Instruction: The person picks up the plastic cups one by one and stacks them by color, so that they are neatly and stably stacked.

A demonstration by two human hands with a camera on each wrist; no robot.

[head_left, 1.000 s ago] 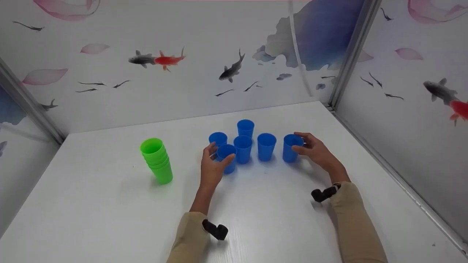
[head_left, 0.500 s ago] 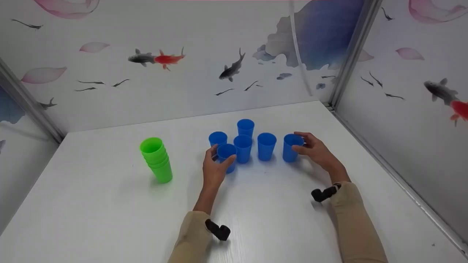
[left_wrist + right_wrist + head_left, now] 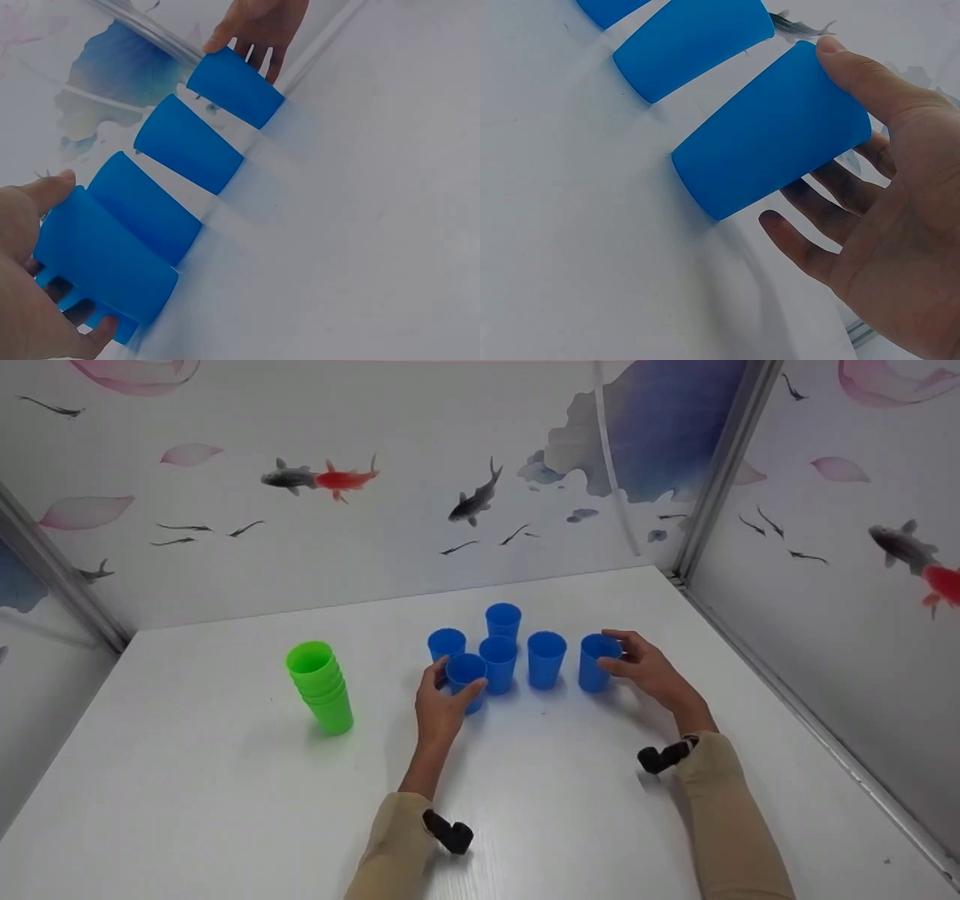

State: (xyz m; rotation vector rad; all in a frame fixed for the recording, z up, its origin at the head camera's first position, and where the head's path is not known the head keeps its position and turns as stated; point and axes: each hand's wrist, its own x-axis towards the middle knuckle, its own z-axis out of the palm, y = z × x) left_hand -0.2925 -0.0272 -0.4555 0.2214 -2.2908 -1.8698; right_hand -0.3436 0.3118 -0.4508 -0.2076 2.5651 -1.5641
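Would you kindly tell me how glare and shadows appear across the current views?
Head view: pale glare on the white table, soft shadow beside the blue cup at the right hand; left wrist view: faint bluish shadows beside the cups; right wrist view: dim shadow trailing from that cup's base.

My head view looks forward and down over the table (image 3: 555,780) to the far wall (image 3: 405,412). Close in, my left wrist view faces far and right, my right one far and left; both share the right hand (image 3: 652,670) and its cup (image 3: 591,670).
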